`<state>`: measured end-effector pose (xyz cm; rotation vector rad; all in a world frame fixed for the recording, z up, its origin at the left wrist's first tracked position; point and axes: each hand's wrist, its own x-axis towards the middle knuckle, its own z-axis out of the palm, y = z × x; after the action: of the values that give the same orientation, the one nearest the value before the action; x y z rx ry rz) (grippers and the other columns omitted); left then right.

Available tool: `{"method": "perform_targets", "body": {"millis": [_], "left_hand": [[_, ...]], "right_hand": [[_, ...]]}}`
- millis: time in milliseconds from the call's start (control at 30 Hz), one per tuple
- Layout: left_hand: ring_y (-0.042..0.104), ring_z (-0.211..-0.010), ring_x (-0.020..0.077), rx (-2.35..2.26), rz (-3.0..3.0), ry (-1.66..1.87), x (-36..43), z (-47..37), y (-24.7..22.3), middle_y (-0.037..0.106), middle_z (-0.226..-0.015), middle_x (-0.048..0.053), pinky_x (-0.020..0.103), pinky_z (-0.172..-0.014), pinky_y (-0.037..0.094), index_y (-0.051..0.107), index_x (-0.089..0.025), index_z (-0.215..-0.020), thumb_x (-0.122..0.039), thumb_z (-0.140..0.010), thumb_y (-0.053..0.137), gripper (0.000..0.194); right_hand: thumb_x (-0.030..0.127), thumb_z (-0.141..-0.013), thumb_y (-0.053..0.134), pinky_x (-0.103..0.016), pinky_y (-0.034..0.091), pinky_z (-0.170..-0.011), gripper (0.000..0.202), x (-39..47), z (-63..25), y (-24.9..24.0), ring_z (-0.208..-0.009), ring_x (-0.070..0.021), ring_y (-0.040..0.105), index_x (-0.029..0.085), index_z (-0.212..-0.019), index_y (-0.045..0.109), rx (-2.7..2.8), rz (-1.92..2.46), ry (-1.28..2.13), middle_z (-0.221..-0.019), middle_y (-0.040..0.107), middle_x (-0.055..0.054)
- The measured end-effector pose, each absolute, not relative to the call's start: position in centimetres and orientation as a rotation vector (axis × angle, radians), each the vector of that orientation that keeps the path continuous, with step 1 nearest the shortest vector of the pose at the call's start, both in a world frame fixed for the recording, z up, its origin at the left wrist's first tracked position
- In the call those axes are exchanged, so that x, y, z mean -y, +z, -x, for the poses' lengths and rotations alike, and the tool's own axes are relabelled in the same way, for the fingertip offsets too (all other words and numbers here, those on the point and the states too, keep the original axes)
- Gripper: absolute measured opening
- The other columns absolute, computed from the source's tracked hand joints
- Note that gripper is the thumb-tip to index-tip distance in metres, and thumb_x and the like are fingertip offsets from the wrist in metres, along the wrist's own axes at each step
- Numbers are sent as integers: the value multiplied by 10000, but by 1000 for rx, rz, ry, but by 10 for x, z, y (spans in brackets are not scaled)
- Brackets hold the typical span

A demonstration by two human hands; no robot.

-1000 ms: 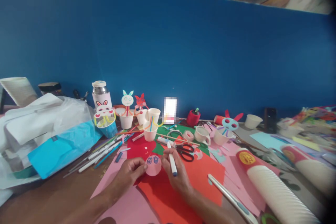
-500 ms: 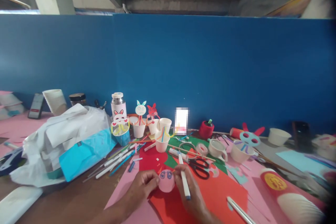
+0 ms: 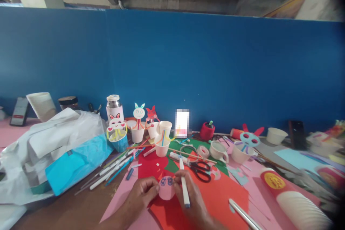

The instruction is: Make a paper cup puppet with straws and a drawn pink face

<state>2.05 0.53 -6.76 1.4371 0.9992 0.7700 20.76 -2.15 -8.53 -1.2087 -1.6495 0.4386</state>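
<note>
My left hand [image 3: 142, 196] pinches the left edge of a small pink paper circle [image 3: 166, 188] with two blue eyes drawn on it. My right hand [image 3: 190, 201] touches the circle's right edge and holds a white marker [image 3: 184, 185] with a blue cap at its lower end. Both hands rest over a red-orange paper sheet [image 3: 221, 197] that lies on pink paper [image 3: 121, 201].
Paper cups with bunny figures [image 3: 138, 125] and straws stand behind. Black scissors [image 3: 201, 169], tape rolls [image 3: 202, 151], a cup with a handle [image 3: 217, 150], pens [image 3: 113, 167], a white and blue plastic bag [image 3: 59, 147], a flask [image 3: 113, 106], cup stacks [image 3: 299, 203] and a blue wall surround them.
The camera tilted up, then shifted slightly; the hands sit lower in view. Both hands keep the same hold on the pink circle and the marker.
</note>
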Motion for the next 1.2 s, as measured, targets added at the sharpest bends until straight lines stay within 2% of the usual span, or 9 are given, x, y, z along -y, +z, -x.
{"method": "perform_targets", "body": {"millis": [133, 233, 333, 533, 700, 933, 1067, 1133, 1200], "left_hand": [[339, -513, 107, -1006, -1437, 750, -6, -18, -59, 400, -566, -48, 230, -479, 254, 501, -170, -673, -576, -777, 526, 420], [524, -740, 162, -1042, -1745, 770, -10, -1, -37, 608, -794, 21, 247, -671, 384, 635, -169, -830, -392, -850, 491, 266], [535, -654, 152, -963, -2015, 407, -13, 26, -8, 621, -727, -7, 223, -596, 375, 683, -200, -730, -257, -741, 583, 115], [514, -563, 176, -1055, -2297, -74, 7, 44, 10, 626, -621, -18, 240, -483, 283, 672, -232, -645, -206, -544, 689, 106], [569, -786, 249, -1111, -2463, -198, 18, 31, 4, 656, -847, 40, 298, -660, 351, 639, -220, -802, -243, -584, 634, 219], [549, -681, 193, -1105, -2577, -73, 7, 24, 9, 620, -741, 9, 276, -569, 293, 596, -215, -741, -322, -703, 593, 114], [585, -832, 225, -1035, -2622, 71, -3, 29, 9, 653, -868, 31, 303, -739, 385, 648, -212, -881, -391, -749, 612, 226], [522, -1094, 319, -1025, -2641, 73, -8, 35, 7, 614, -1163, 89, 396, -938, 354, 614, -215, -1135, -444, -667, 697, 527], [284, -1331, 406, -1115, -2598, -24, -10, 39, 4, 363, -1470, 140, 514, -1060, 233, 395, -212, -1403, -476, -618, 734, 895]], "right_hand": [[245, -888, 473, -235, 512, -629, 100, 21, -209, -84, -699, -163, 652, 218, -983, 488, 1638, 1206, 481, -791, 648, -25], [271, -893, 470, -238, 501, -612, 96, 21, -209, -81, -678, -159, 629, 216, -972, 478, 1585, 1212, 528, -772, 621, -17], [288, -895, 465, -241, 483, -581, 99, 21, -210, -77, -638, -151, 592, 213, -959, 468, 1558, 1220, 583, -744, 586, -6], [287, -900, 446, -247, 471, -582, 103, 22, -209, -73, -627, -146, 557, 207, -963, 460, 1547, 1186, 615, -732, 551, 1], [300, -884, 487, -257, 476, -604, 133, 21, -209, -75, -650, -152, 562, 203, -973, 467, 1495, 1193, 616, -751, 554, -4], [300, -874, 493, -252, 449, -583, 147, 16, -215, -66, -630, -143, 530, 203, -980, 465, 1445, 1188, 620, -738, 535, 8], [296, -872, 490, -259, 454, -610, 146, 16, -217, -63, -660, -146, 534, 201, -981, 471, 1446, 1185, 606, -764, 538, 0], [296, -876, 485, -259, 453, -610, 148, 17, -217, -63, -661, -145, 535, 201, -988, 468, 1452, 1185, 605, -768, 538, 1], [294, -874, 488, -258, 450, -604, 145, 17, -217, -64, -649, -143, 529, 203, -984, 466, 1457, 1185, 603, -752, 532, 8]]}}
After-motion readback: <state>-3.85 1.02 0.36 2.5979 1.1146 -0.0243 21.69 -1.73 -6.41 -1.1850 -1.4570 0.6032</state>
